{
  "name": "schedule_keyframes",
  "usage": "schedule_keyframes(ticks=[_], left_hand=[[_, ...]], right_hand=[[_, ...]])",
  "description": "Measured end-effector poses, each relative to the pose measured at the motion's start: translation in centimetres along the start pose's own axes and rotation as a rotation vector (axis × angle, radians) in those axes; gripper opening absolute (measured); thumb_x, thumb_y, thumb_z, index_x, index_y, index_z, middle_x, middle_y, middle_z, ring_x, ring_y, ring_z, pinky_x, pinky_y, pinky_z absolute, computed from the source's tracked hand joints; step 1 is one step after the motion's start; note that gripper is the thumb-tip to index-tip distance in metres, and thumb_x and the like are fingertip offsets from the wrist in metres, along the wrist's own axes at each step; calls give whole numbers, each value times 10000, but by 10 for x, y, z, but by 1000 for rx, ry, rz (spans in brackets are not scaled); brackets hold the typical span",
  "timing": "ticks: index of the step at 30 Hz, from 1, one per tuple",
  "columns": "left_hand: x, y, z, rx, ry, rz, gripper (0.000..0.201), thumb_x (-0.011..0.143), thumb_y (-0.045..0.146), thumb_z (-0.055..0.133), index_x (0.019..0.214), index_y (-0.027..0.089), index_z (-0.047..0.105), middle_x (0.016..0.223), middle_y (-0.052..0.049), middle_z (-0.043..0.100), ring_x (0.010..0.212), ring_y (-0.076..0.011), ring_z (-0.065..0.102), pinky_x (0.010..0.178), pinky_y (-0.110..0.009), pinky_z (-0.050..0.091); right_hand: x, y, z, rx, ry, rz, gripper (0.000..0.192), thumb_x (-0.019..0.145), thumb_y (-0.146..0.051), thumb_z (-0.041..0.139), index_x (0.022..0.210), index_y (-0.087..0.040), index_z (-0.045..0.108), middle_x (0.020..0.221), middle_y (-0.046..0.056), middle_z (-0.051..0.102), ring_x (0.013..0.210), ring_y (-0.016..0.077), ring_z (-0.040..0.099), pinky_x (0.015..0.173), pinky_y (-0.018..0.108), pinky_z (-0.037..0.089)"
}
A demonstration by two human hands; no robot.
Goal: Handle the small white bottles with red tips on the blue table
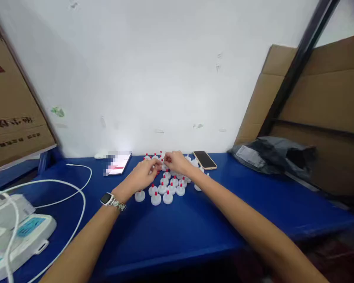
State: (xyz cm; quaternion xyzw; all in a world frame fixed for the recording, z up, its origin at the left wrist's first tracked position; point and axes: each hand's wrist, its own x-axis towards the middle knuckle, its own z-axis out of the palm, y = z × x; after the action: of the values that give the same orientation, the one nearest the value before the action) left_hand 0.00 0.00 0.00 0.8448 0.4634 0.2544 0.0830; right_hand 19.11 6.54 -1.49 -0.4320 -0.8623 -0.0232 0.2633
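Several round white caps with pointed nozzles stand grouped on the blue table; many, like the white cap (156, 199) at the front, carry a small red tip. My left hand (143, 175), with a watch (107, 199) at its wrist, curls its fingers at the group's left side, partly over some red tips (157, 171). My right hand (177, 162) has thumb and fingers pinched together just right of the left fingertips, above the caps. What lies in either hand's grip is too small and hidden to make out. White nozzle caps without red tips (197, 187) stand right of my right hand.
A lit phone (120, 163) lies at the back left, a dark-screened phone (205, 160) at the back right. White cable (84, 200) loops over a power strip (32, 232) at left. Grey plastic bag (261, 156) lies right. Cardboard boxes (14, 98) and a wall (165, 78) bound the table.
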Motion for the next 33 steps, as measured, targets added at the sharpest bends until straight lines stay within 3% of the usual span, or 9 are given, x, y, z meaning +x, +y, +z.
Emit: schedule_keyframes(ticks=[6, 12, 15, 24, 28, 33], left_hand=[[-2, -2, 2, -46, 0, 8, 285, 949, 305, 396, 1108, 235, 621, 967, -48, 694, 877, -223, 639, 743, -325, 467], [11, 6, 3, -27, -12, 45, 286, 958, 337, 392, 1068, 224, 630, 971, -51, 693, 891, -221, 633, 789, -341, 458], [27, 15, 5, 24, -26, 73, 302, 956, 346, 390, 1075, 218, 635, 927, -57, 688, 831, -221, 630, 749, -341, 453], [67, 30, 25, 15, -40, 106, 297, 934, 326, 406, 1065, 212, 648, 869, -60, 684, 778, -219, 630, 706, -334, 458], [69, 38, 30, -10, -49, 143, 300, 946, 330, 392, 1047, 204, 644, 918, -67, 675, 833, -226, 623, 758, -355, 470], [56, 38, 24, 32, 77, 193, 351, 943, 404, 451, 1206, 208, 574, 1180, -97, 597, 1032, -258, 569, 907, -420, 461]], right_hand=[[-5, -2, -11, 71, -102, 25, 120, 782, -175, 608, 867, -178, 694, 774, 23, 716, 725, 156, 625, 718, 247, 389], [-20, 34, -40, 98, 82, 240, 219, 885, -273, 497, 971, -190, 681, 790, 28, 709, 691, 152, 602, 663, 252, 387], [-30, 53, -49, 0, 53, 318, 207, 860, -266, 522, 961, -198, 689, 819, 31, 716, 745, 170, 607, 706, 270, 389], [-40, 71, -47, -121, -53, 407, 202, 841, -281, 575, 975, -203, 705, 944, 68, 724, 970, 234, 609, 877, 364, 376], [-43, 78, -47, 60, -54, 415, 125, 821, -219, 594, 868, -183, 703, 872, 44, 731, 837, 178, 640, 806, 299, 415], [-49, 56, -53, 451, 170, 350, 110, 804, -240, 614, 832, -151, 672, 778, 43, 707, 695, 146, 619, 667, 261, 447]])
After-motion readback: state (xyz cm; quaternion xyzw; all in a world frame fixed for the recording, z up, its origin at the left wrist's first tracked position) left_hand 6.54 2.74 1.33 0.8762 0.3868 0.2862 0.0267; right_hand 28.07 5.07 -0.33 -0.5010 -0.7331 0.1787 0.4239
